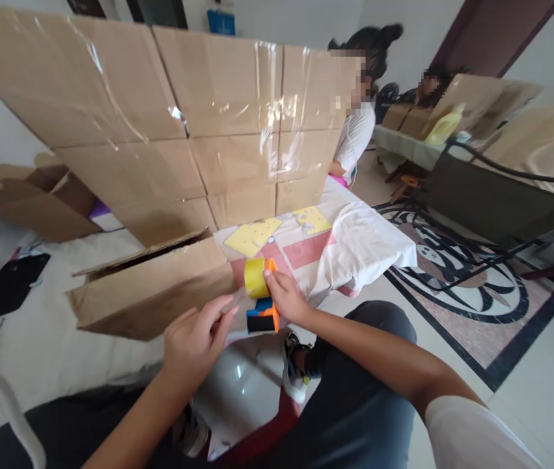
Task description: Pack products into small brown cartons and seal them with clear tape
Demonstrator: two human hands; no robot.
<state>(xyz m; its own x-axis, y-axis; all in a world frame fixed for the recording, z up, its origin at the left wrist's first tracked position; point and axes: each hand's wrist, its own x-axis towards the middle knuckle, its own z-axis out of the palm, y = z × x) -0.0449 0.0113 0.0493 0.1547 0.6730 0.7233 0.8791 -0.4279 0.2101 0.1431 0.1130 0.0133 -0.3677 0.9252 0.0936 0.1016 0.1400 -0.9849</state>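
My right hand (286, 296) is closed around a tape dispenser (263, 319) with an orange side, a blue body and a black grip. A yellow roll of tape (256, 278) sits at its upper end. To the left, my left hand (194, 339) has its thumb and index fingertips close together, apart from the dispenser. Whatever is between those fingertips, if anything, is too small to make out. Just beyond my left hand lies a long, narrow cardboard box (154, 286), with an open slit along its top edge.
A tall cardboard panel (237, 98), crossed by shiny clear tape, stands ahead on the cloth-covered surface (374, 241). Behind it sits a person in a white top (357, 133). An open carton (37, 198) is at left, a dark folding chair (496, 202) at right. Another person is farther back.
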